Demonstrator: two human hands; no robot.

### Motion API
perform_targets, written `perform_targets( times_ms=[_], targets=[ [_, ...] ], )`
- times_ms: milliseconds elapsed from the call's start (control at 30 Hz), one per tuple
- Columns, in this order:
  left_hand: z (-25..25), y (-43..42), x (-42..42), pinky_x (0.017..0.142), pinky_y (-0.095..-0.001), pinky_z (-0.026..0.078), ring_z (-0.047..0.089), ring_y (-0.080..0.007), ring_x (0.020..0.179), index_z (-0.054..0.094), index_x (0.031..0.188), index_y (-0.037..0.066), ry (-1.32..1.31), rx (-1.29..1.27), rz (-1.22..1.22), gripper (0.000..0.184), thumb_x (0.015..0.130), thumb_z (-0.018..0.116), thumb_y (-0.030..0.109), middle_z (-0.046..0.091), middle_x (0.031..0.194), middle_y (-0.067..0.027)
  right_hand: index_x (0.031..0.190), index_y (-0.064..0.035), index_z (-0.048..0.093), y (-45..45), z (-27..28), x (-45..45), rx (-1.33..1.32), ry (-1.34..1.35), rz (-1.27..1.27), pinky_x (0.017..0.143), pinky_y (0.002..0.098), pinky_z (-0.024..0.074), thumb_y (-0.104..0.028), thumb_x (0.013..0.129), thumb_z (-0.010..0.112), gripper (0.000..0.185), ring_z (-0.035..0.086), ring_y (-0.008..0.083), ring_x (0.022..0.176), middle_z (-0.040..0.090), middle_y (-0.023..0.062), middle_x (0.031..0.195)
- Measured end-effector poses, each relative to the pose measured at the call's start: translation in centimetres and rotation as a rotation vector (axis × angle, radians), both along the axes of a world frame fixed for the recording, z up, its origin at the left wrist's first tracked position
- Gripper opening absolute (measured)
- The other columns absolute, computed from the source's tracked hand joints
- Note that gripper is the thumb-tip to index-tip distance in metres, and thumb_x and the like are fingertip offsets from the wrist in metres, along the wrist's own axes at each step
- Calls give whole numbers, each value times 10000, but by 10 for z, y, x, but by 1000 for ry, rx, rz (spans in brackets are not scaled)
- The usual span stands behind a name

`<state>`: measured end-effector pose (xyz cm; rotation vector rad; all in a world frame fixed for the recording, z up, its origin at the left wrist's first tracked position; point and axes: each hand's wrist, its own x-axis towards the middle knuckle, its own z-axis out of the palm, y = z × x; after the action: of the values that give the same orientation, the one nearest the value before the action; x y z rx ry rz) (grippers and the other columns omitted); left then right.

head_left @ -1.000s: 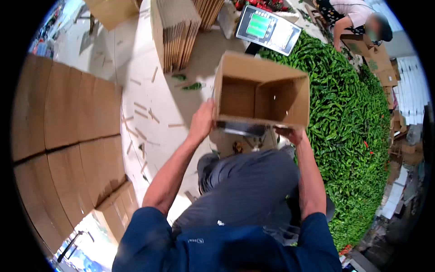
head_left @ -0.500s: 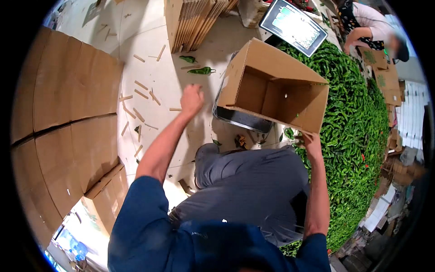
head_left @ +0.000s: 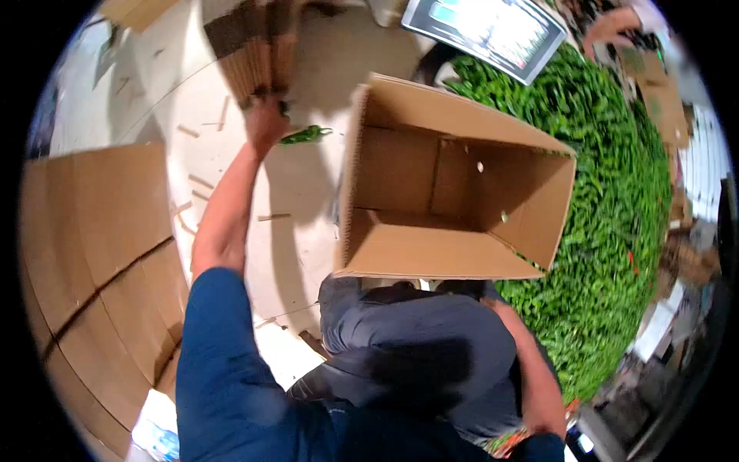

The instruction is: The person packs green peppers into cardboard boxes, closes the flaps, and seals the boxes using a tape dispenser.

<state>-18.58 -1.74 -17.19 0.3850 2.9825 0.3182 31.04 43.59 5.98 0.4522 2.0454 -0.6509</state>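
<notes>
Head view, cardboard box (head_left: 458, 189): mouth toward the camera, beyond the person's legs (head_left: 431, 327), beside the heap of green peppers (head_left: 608, 231).
Left hand (head_left: 266, 123): at the near end of the flattened cardboard stack (head_left: 258, 58), just beside a loose pepper (head_left: 306, 135); blurred, cannot tell whether its fingers grasp anything.
Right hand (head_left: 500, 309): just below the box's near edge; fingers hidden, grip cannot be told.
Display panel (head_left: 493, 35): tilted, beyond the box.

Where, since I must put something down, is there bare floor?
The shadowed floor between the flattened cardboard stack and the screen looks bare. So does the strip between the left arm and the open box, bar a stick. It's crowded left of that arm, with scattered sticks, and right of the box, where green peppers are heaped.
</notes>
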Motion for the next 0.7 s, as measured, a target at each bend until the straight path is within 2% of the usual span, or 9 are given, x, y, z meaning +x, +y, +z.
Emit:
perform_targets(
  times_ms=[33,67,133,233,367,500,600,633,700],
  targets=[
    [5,8,4,815,-553,529,634,-461,1056,572,1299,7,14,135,70,474,837,628,95,637,1215,-261,1310,67,605,2,0,-5,-4,-58,-62,995,443,511,-245,928,648,495,638,443,1140,650,307,1224],
    [6,14,3,813,-544,530,635,-451,1050,567,1305,6,43,244,105,476,841,628,93,638,1211,-255,1264,50,631,3,3,-13,42,52,-16,981,453,515,-242,921,647,451,644,445,1119,662,298,1200],
    [3,18,10,809,-527,532,636,-431,1037,556,1316,3,80,359,150,479,851,629,88,638,1201,-243,1167,16,654,7,17,-43,108,-56,-112,956,470,521,-243,920,640,358,654,450,1062,688,273,1129],
    [2,16,20,802,-501,534,638,-401,1017,541,1333,-1,117,506,222,484,865,631,82,640,1188,-226,1243,-29,637,48,-9,-41,84,182,-65,949,507,516,-241,937,624,372,648,456,1066,692,267,1131],
    [24,8,43,793,-466,538,641,-360,992,520,1355,-6,107,782,340,491,884,633,73,641,1169,-203,1269,-33,613,76,6,-89,231,-5,88,944,500,527,-260,956,606,386,657,430,1056,681,269,1136],
    [73,5,67,785,-432,541,644,-319,966,500,1378,-11,45,1144,436,500,903,635,64,642,1151,-180,1255,4,605,106,0,-85,274,179,158,947,502,532,-266,965,599,396,664,412,1060,692,247,1116],
    [146,10,85,778,-406,544,646,-289,946,485,1395,-15,-20,1269,368,507,917,637,58,644,1137,-163,1309,5,597,117,16,-98,149,139,-96,945,474,538,-296,953,605,466,689,390,1030,697,236,1145],
    [175,13,95,776,-397,545,647,-279,940,480,1400,-16,-38,1227,306,509,922,638,56,644,1132,-157,1320,20,601,126,4,-93,116,281,-163,850,430,585,-294,954,595,482,715,332,968,705,222,1131],
    [245,30,115,849,-352,531,629,-226,1003,464,1448,6,-61,1036,130,573,920,680,64,628,1198,-137,1309,45,605,116,16,-110,-127,262,-643,716,372,611,-293,960,590,486,719,252,904,708,194,1099]
  ],
)
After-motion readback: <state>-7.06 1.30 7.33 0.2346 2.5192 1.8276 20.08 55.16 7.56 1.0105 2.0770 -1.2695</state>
